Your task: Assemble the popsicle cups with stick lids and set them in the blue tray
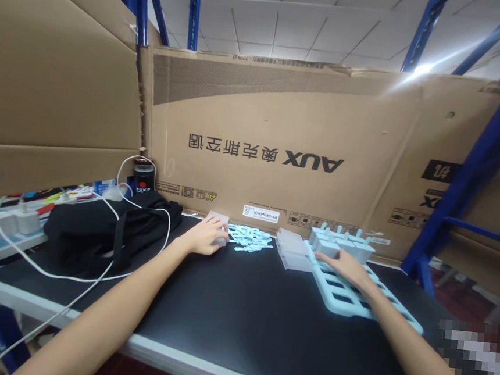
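Touching blue frame (344, 308), right hand (348, 267)

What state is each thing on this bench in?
Left hand: curled at a translucent piece
Right hand: touching the slotted frame
Slotted frame: slots open
Small blue sticks: heaped loosely
Black cloth: crumpled
Dark jar: upright
White cable: loosely looped
Cardboard panel: standing, lettering upside down

Light-blue slotted plastic frame (341, 306), on black tabletop (239, 315); translucent plastic piece (218, 215), partly hidden; light-blue plastic sticks (252, 238) heaped between.
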Demonstrator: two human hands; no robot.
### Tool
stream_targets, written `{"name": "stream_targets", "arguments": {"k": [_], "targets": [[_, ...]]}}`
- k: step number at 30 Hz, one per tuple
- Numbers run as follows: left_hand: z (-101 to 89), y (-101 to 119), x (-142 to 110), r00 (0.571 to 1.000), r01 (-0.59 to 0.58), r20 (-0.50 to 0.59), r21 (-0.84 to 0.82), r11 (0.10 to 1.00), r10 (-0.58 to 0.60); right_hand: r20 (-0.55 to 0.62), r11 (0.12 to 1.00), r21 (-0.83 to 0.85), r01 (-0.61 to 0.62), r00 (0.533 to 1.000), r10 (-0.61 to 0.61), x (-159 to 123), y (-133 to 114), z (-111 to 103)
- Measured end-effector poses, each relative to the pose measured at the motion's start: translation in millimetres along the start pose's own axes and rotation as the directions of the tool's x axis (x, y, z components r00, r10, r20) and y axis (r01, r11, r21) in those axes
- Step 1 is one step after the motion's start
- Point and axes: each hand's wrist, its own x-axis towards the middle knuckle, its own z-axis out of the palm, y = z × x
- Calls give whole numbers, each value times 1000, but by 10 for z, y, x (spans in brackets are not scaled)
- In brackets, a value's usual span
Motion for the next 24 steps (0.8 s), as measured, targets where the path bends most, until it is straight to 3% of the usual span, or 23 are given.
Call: {"name": "stream_targets", "arguments": {"k": [4,10,14,20,24], "targets": [[15,-7,-1,1000,5,10,8,1000,-5,-111,989,-146,37,992,-54,-42,-42,143],[16,-10,5,999,23,23,-31,999,-22,-123,979,-201,15,992,-40,-61,-76,146],[15,2,17,999,35,42,2,999,-35,-117,981,-196,7,993,-30,-113,-136,99],[-13,4,18,1000,-15,-24,34,999,15,-167,984,-172,-40,986,11,-160,-188,82],[-33,165,83,998,-31,-59,102,994,37,-154,994,-81,-66,987,53,-111,-157,-84]]}}
